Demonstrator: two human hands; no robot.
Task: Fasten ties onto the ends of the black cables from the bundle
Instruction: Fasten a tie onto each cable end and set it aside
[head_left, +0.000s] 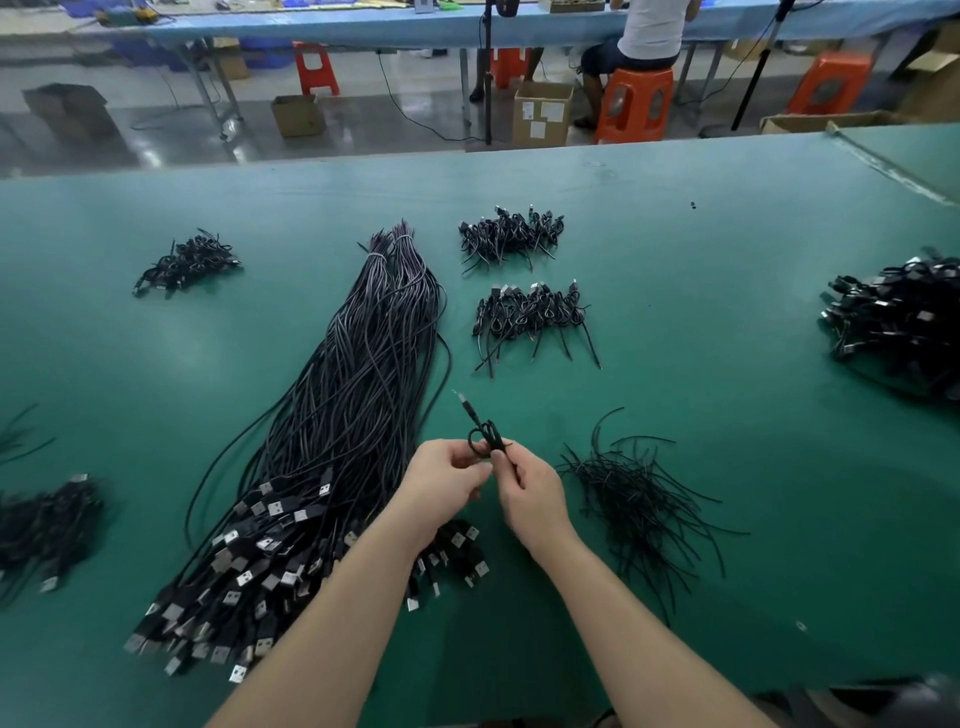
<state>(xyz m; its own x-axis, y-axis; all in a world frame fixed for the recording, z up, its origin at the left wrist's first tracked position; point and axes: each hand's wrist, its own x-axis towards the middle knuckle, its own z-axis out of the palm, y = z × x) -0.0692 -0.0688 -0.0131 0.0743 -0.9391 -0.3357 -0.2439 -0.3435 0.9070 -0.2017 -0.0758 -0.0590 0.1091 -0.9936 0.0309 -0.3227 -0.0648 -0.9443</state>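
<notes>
Currently, left to right on the green desk (675, 218): a dark heap of cables (47, 525) at the left edge, blurred; a small tied batch (187, 262) farther back; then the big bundle (332, 415) of black cables running diagonally, far ends tied together near the top, USB plugs (249, 561) fanned out at the near end toward the person.

Left hand (441, 480) sits just right of the bundle, above the desk, fingers curled, pinching a small coiled black cable (483, 434); its connector end sticks up and away from the hands; right hand (530, 491) meets the left at the same coil, thumb and fingers pinching it where the loop gathers; whether a tie is already on it cannot be told, too small and dark.

Behind the hands, two neat rows of finished coiled cables (511, 234) and (532, 312), one behind the other; right of the right hand, a loose pile of thin black ties (639, 504), strands splayed; far right edge, a large heap of coiled cables (898, 322), partly cut off.

Beyond the desk: cardboard boxes (543, 111) on the floor, orange stools (634, 104), a seated person (649, 31) at a blue bench.
</notes>
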